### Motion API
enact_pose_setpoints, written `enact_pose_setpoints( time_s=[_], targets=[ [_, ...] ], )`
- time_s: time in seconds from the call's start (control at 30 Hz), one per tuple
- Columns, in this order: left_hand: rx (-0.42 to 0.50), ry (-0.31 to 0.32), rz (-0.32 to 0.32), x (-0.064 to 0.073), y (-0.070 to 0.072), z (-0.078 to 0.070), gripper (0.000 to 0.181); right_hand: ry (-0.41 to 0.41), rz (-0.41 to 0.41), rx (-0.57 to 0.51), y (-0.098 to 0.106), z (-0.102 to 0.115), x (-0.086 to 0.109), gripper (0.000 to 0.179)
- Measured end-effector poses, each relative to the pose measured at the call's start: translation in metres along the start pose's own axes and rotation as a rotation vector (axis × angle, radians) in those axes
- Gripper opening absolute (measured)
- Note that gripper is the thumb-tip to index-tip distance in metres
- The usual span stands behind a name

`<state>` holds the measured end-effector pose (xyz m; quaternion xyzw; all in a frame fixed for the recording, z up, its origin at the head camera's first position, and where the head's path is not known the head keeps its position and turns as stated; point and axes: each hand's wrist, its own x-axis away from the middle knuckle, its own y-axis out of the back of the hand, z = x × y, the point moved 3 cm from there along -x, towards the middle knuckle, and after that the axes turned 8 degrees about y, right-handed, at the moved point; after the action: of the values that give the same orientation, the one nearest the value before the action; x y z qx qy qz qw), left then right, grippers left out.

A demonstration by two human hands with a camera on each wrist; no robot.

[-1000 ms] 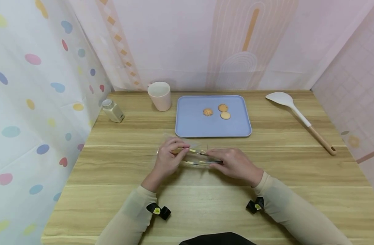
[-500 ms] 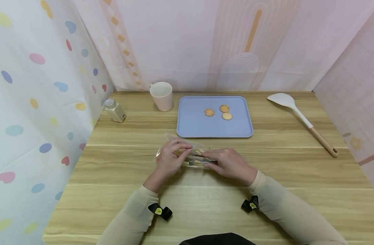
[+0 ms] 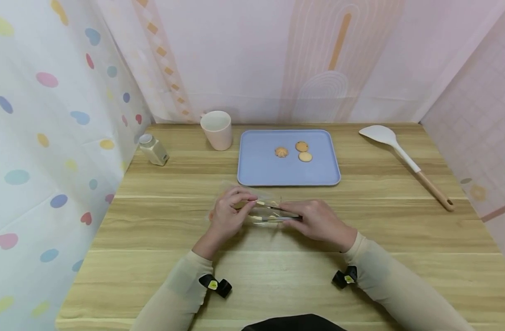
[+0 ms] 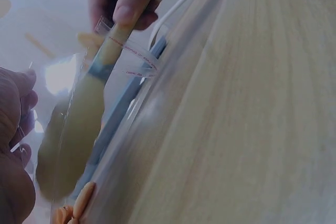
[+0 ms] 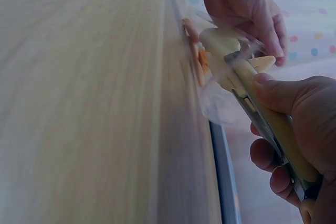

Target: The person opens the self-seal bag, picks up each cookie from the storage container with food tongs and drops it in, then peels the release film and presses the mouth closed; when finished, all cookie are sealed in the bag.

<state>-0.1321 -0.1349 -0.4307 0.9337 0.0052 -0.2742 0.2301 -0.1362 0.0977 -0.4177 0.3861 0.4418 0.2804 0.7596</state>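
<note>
My right hand (image 3: 318,220) grips a pair of tongs (image 5: 278,124) with cream handles and tips and metal parts between. The tongs point left, arms spread apart, with their tips inside a clear plastic bag (image 4: 142,56). Red print runs along the bag's mouth strip. Opposite, my left hand (image 3: 227,211) pinches the bag's edge between thumb and fingers. Orange-brown cookies (image 4: 84,200) lie low in the bag, partly covered by the tongs in the left wrist view. Whether the tongs grasp a cookie I cannot tell.
Behind the hands lies a blue tray (image 3: 256,161) carrying 3 cookies. A pink mug (image 3: 219,136) and a lidded jar (image 3: 153,150) stand to the left. On the right is a white spatula (image 3: 405,156) with a wooden handle. Curtains border the wooden table (image 3: 252,285).
The tongs moved left, deeper into the bag, by half a second ago; my right hand has since drawn back right and the tong arms look wider apart. My left hand stays on the bag.
</note>
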Motion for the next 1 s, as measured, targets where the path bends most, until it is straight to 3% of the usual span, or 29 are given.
enact_pose_setpoints(
  time_s=[0.23, 0.43, 0.67, 0.83, 1.0],
  targets=[
    [0.016, 0.03, -0.024, 0.0, 0.001, 0.002, 0.005, -0.074, -0.039, -0.028, 0.024, -0.007, 0.03, 0.04],
    [0.035, 0.055, -0.049, 0.0, 0.0, 0.004, 0.007, -0.078, -0.088, -0.001, 0.05, -0.013, 0.057, 0.045],
    [0.051, 0.06, -0.065, -0.003, 0.002, -0.017, 0.009, -0.104, -0.143, 0.002, 0.083, -0.015, 0.083, 0.046],
    [0.085, 0.078, -0.056, -0.004, 0.005, -0.031, 0.01, -0.184, -0.185, -0.007, 0.103, -0.022, 0.092, 0.047],
    [0.113, 0.093, -0.049, -0.003, 0.001, -0.028, 0.008, -0.344, -0.18, 0.148, 0.11, -0.038, 0.092, 0.043]
  ],
)
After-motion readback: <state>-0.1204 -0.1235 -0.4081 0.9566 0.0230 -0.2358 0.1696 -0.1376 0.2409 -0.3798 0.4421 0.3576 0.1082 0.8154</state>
